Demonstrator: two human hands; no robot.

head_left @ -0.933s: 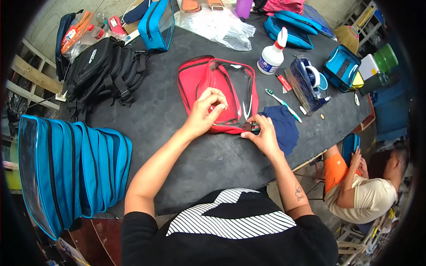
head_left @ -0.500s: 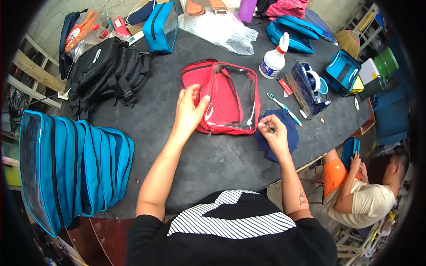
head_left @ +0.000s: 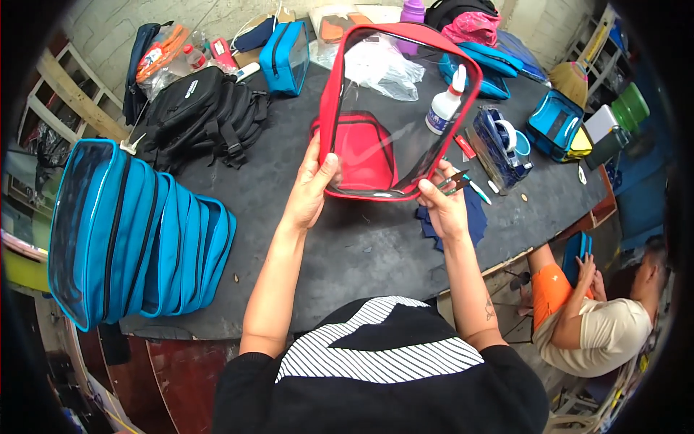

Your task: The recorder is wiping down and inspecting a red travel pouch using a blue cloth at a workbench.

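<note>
The red pouch with the clear panel (head_left: pixel 394 108), flat on the dark table (head_left: pixel 289 217) half a second ago, now stands lifted above it. The left hand (head_left: pixel 311 189) grips its lower left edge; the right hand (head_left: pixel 444 206) holds the lower right corner, small snips (head_left: pixel 452 181) pinched alongside.

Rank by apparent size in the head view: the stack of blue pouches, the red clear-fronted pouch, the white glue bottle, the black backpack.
1. stack of blue pouches, largest, though it lies near the camera.
2. red clear-fronted pouch, raised toward the camera by both hands, so its lead over the backpack is unsure.
3. black backpack.
4. white glue bottle, clearly smallest.
</note>
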